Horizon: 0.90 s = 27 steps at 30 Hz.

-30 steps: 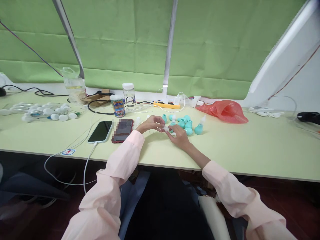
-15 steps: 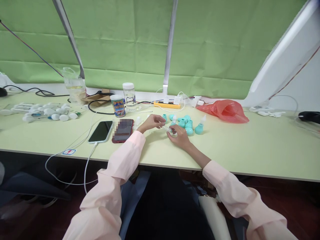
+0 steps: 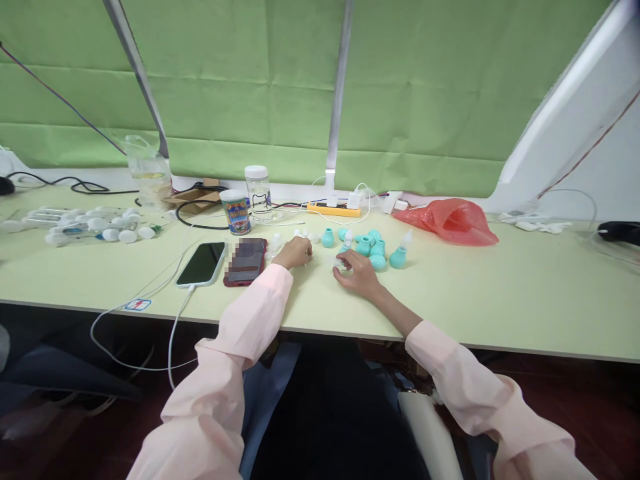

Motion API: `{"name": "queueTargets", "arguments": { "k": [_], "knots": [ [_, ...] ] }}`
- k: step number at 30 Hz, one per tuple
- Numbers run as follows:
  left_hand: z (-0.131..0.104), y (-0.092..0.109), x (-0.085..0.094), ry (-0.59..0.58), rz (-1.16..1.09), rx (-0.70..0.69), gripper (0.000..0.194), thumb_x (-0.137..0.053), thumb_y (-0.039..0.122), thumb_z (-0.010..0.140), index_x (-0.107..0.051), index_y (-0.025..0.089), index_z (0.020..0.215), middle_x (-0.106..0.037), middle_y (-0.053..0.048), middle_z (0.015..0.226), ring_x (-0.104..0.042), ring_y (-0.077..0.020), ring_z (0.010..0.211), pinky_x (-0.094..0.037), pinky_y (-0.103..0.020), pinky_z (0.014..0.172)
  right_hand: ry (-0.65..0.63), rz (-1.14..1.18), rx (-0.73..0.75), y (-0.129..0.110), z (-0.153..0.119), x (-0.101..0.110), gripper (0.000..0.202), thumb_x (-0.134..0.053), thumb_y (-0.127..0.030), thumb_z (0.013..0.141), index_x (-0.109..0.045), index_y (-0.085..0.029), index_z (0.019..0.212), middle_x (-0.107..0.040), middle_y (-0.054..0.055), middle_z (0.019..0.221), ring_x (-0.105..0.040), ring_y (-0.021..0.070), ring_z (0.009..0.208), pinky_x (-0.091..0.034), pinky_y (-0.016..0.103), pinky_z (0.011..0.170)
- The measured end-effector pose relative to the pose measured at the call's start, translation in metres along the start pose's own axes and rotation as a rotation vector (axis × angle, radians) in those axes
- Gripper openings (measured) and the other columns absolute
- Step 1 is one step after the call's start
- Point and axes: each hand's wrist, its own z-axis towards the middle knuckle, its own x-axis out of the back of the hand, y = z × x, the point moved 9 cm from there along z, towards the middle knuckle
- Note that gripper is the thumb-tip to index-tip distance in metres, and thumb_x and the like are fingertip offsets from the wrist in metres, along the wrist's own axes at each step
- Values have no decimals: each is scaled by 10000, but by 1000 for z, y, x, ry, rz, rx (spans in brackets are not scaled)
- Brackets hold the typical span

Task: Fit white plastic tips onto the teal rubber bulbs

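Note:
My right hand (image 3: 357, 272) pinches a small clear plastic piece (image 3: 339, 263) between thumb and fingers, just above the table. My left hand (image 3: 295, 252) is lowered to the table with its fingers curled together; whatever is in them is hidden. Small white and clear parts (image 3: 275, 244) lie beside and behind it. Beyond my right hand several turquoise squeeze bulbs (image 3: 379, 248) are gathered, and one bulb (image 3: 327, 237) stands apart toward the left. A bulb with a clear nozzle (image 3: 399, 256) stands upright at the right of the group.
Two phones lie to the left, a white-edged one (image 3: 201, 264) on a cable and a dark red one (image 3: 245, 262). Behind are a printed cup (image 3: 235, 212), a lidded jar (image 3: 259, 194), a yellow power strip (image 3: 333, 210) and a red plastic bag (image 3: 447, 222). White-headed items (image 3: 111, 225) lie far left.
My left hand has moved left and down, away from the clear piece, and its fingers have curled. My right hand stays almost where it was, still pinching the piece.

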Motion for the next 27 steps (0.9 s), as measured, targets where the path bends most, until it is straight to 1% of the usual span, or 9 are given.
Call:
{"name": "queueTargets", "arguments": {
  "k": [2, 4, 7, 10, 15, 20, 24, 27],
  "knots": [
    [-1, 8, 8, 41, -74, -30, 176, -516, 174, 604, -652, 135, 709, -619, -55, 679, -534, -134, 619, -385, -221, 569, -30, 5, -7, 1, -1, -3, 138, -490, -205, 681, -513, -163, 810, -536, 30, 678, -488, 131, 601, -389, 252, 550],
    [-2, 20, 13, 41, -222, -96, 182, -521, 211, 621, -658, 134, 715, -624, -39, 661, -521, -113, 583, -380, -211, 560, -54, 16, -16, 2, -1, -6, 131, -494, -208, 679, -518, -165, 800, -541, 26, 675, -487, 127, 589, -391, 252, 549],
    [-5, 35, 16, -16, -431, -168, 221, -537, 266, 629, -664, 119, 736, -633, -36, 656, -504, -97, 554, -370, -198, 523, -73, 41, -39, 5, -2, -8, 126, -498, -211, 680, -523, -166, 795, -543, 21, 668, -484, 119, 568, -397, 250, 548],
    [-6, 42, 14, -81, -554, -192, 265, -562, 294, 616, -666, 95, 757, -647, -57, 689, -518, -105, 576, -377, -196, 521, -78, 64, -49, 7, -2, -9, 132, -502, -218, 682, -526, -165, 801, -539, 17, 655, -477, 112, 549, -404, 245, 544],
    [-6, 41, 8, -122, -591, -192, 297, -582, 298, 598, -667, 84, 786, -657, -83, 730, -552, -128, 624, -401, -205, 550, -65, 80, -52, 9, -2, -10, 133, -503, -227, 685, -535, -164, 796, -536, 15, 637, -478, 109, 535, -413, 242, 536],
    [-6, 40, 8, -107, -570, -189, 308, -586, 311, 605, -669, 90, 803, -661, -87, 746, -561, -133, 627, -409, -204, 545, -41, 115, -69, 11, -2, -8, 131, -510, -231, 679, -543, -162, 786, -537, 11, 616, -487, 107, 527, -427, 241, 523],
    [-7, 41, 9, -84, -578, -182, 312, -578, 314, 623, -668, 95, 826, -662, -88, 769, -566, -133, 634, -415, -199, 545, -12, 161, -124, 15, -2, -5, 130, -520, -227, 670, -551, -161, 778, -539, 2, 594, -494, 100, 510, -442, 237, 514],
    [-7, 42, 8, -84, -584, -181, 307, -571, 307, 633, -669, 93, 829, -663, -85, 745, -563, -127, 614, -415, -193, 536, -4, 188, -159, 18, -2, -5, 129, -525, -232, 665, -559, -161, 768, -543, -1, 588, -497, 95, 495, -451, 236, 510]
  ]
}}
